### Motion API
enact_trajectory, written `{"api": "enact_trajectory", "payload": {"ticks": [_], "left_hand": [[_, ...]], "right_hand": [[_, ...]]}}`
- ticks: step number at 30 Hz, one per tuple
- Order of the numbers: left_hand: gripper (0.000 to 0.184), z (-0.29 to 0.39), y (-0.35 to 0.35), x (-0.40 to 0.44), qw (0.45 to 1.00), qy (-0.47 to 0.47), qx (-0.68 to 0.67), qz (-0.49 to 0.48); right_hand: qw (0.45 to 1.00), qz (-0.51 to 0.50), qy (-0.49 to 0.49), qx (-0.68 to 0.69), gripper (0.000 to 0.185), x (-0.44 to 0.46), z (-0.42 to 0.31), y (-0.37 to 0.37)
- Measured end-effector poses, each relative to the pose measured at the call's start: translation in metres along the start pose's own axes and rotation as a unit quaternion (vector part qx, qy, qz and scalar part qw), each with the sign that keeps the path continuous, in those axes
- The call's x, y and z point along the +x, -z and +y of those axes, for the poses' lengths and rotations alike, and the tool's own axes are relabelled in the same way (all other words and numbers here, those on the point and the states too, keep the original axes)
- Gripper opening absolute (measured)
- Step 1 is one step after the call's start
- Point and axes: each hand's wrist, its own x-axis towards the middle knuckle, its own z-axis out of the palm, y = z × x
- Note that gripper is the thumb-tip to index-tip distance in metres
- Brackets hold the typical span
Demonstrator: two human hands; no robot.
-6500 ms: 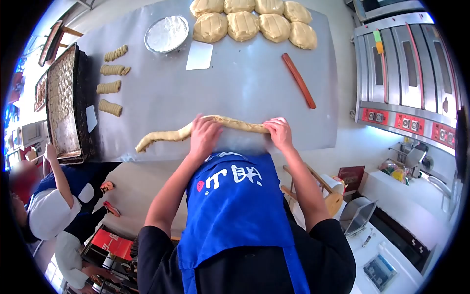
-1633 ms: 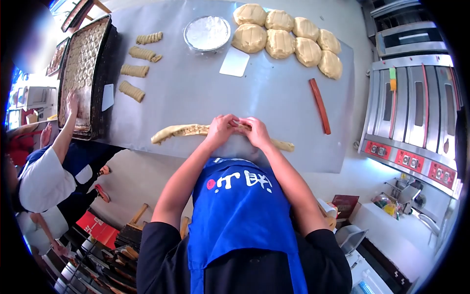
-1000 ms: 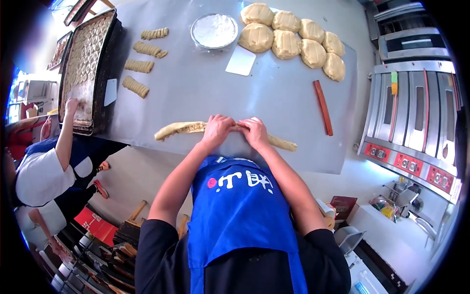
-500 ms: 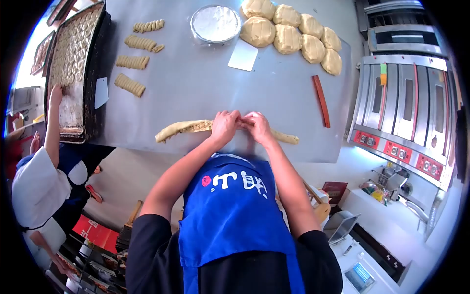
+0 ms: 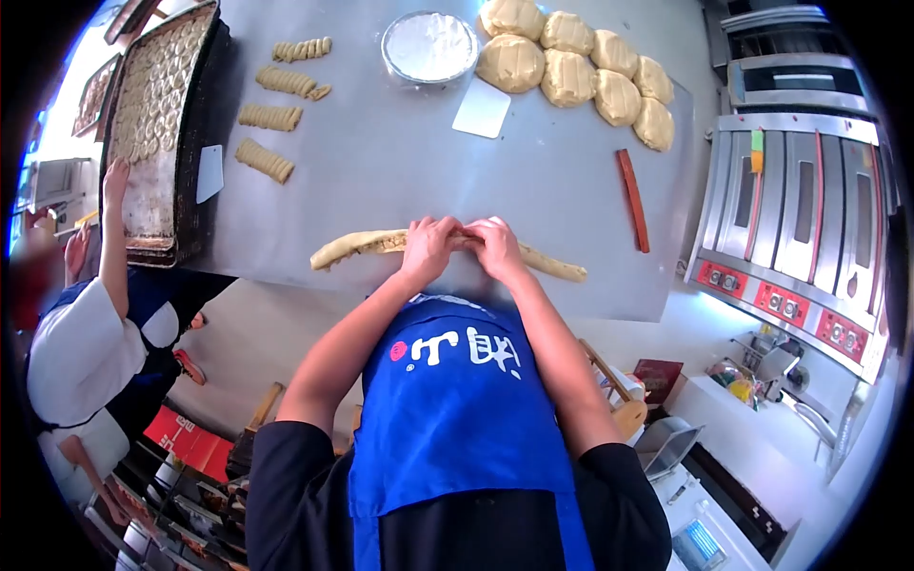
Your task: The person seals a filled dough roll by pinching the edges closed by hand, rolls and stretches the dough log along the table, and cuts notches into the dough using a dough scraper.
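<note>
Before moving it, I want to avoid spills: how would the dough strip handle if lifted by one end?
Likely floppy: the dough strip is long, slender and curved. It may shed the filling showing in its open left part. Its right end looks thinner, so might stretch sooner.

Dough rope [image 5: 367, 244] | pale, long, slightly bowed | left part gaping, brown filling showing | right end slimmer | lying near bench [image 5: 428, 162] front edge
</note>
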Motion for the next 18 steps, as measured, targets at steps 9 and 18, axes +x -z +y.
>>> {"api": "enact_trajectory", "payload": {"ticks": [9,18], "left_hand": [[0.020,0.008,0.007,-0.004,0.993,0.103,-0.017,-0.059],[0.022,-0.004,0.011,-0.033,0.993,-0.039,0.080,0.080]], "right_hand": [[0.998,-0.012,-0.033,0.046,0.020,0.000,0.015,-0.009],[0.991,0.070,0.111,0.001,0.009,-0.005,0.005,-0.008]]}}
